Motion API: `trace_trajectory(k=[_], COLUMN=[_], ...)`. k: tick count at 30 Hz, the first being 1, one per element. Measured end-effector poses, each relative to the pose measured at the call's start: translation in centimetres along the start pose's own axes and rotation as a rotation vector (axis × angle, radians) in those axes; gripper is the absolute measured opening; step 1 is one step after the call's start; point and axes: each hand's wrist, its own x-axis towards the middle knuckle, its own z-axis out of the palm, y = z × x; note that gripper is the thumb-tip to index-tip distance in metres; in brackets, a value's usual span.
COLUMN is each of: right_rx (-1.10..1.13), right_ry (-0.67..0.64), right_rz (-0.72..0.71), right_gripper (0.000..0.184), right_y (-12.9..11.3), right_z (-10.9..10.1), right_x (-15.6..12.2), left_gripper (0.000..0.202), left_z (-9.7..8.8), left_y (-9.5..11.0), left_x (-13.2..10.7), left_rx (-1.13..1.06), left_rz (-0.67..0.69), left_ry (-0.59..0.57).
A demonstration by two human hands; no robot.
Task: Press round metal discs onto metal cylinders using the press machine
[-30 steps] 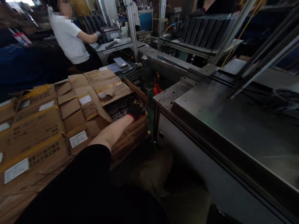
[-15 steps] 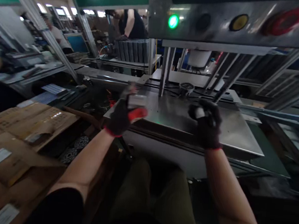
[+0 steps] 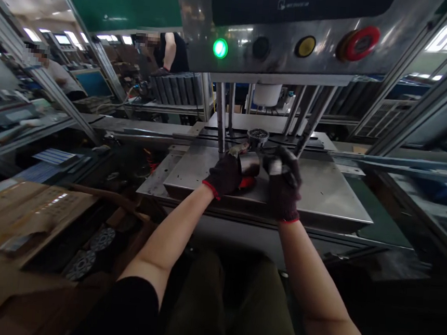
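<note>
Left of the left fingers, patterned metal discs [image 3: 91,252] lie in an open cardboard carton [image 3: 19,212]. Left hand [image 3: 225,175]: fingers clenched on a short steel sleeve [image 3: 248,164], now just beside the right fingers; an earlier frame had the hands well apart. Right hand [image 3: 284,183]: fingers pinch a small silver part [image 3: 274,166]. Under the fingers, a steel press plate [image 3: 315,191]. Beyond them, a round fitting [image 3: 257,137] stands between the press columns [image 3: 222,118], below a control panel [image 3: 277,36] with a lit green lamp [image 3: 220,48].
</note>
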Motion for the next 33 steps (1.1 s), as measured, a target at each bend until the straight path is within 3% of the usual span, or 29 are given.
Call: trace_trajectory(k=[2, 7, 13, 15, 19, 22, 26, 29, 33], right_rx=[0.023, -0.178, -0.287, -0.301, -0.278, -0.186, -0.157, -0.198, -0.175], right_ry=[0.052, -0.098, -0.195, -0.108, 0.142, 0.039, -0.115, -0.129, -0.094], right_rz=[0.023, -0.166, -0.299, -0.264, -0.044, 0.004, -0.109, -0.159, -0.126], right_gripper=[0.035, 0.015, 0.011, 0.011, 0.019, 0.025, 0.025, 0.023, 0.022], right_y=[-0.8, -2.4, -1.9, -1.5, -1.1, -1.6, -2.3, -2.4, -2.3], right_z=[-0.3, -1.3, -0.9, -1.2, -2.4, -2.5, -1.1, -0.5, -0.6], right_x=[-0.9, -1.7, -1.2, -1.5, -2.2, -2.2, -1.7, -1.6, -1.6], left_gripper=[0.103, 0.085, 0.080, 0.085, 0.103, 0.104, 0.084, 0.074, 0.078], left_z=[0.0, 0.5, 0.2, 0.2, 0.5, 0.6, 0.3, 0.1, 0.1], left_y=[-0.3, -1.2, -1.0, -0.9, -1.2, -1.5, -1.3, -0.9, -1.0], left_x=[0.1, 0.9, 0.7, 0.5, 0.2, 0.1, 0.4, 0.5, 0.5], left_rx=[0.011, 0.015, 0.007, -0.035, -0.125, -0.115, 0.026, 0.121, 0.141], left_rz=[0.022, 0.052, 0.071, 0.052, 0.058, 0.094, 0.127, 0.130, 0.096], left_ry=[-0.004, -0.054, -0.074, -0.047, 0.014, 0.016, -0.035, -0.084, -0.093])
